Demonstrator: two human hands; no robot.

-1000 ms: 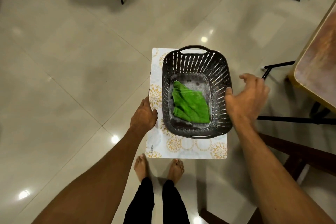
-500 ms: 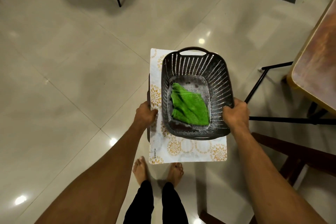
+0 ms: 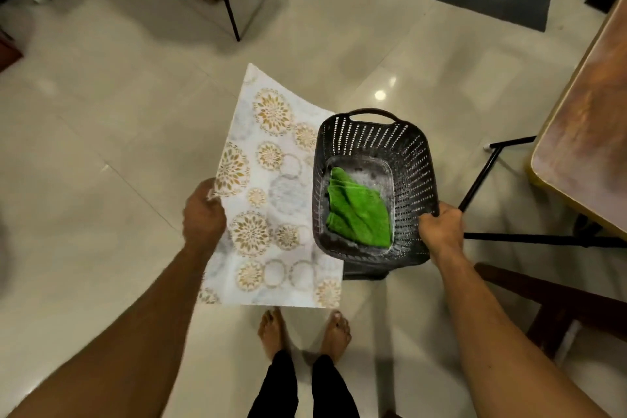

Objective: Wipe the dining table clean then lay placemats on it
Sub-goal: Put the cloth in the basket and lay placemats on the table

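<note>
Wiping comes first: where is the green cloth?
Head view, right of centre: the green cloth lies on the bottom of the black basket, held by the right hand, beside the placemat.

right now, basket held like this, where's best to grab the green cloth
Come from straight above: the tall walls of the basket close off every side. Pinch the stacked folds at the narrow far end of the green cloth, probably easiest to lift, since the rest lies flat on the bottom. Both hands are busy: left hand grips the placemat, right hand the basket rim.
</note>
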